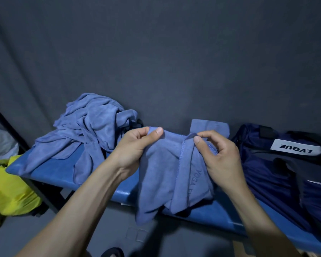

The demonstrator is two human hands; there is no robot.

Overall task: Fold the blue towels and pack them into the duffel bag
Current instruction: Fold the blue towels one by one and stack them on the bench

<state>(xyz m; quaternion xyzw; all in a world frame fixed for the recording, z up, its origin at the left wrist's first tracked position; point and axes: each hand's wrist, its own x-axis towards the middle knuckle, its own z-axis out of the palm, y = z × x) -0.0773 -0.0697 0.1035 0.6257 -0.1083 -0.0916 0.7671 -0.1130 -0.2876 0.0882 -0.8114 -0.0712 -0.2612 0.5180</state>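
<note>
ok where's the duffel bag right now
In the head view, the navy duffel bag lies at the right end of the blue bench, just right of the right hand and the held towel.

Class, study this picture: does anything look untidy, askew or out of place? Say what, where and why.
The pile of towels at the left of the blue bench is crumpled, not folded, one edge drooping over the front. The towel pinched by the left hand and right hand hangs bunched and uneven.
</note>
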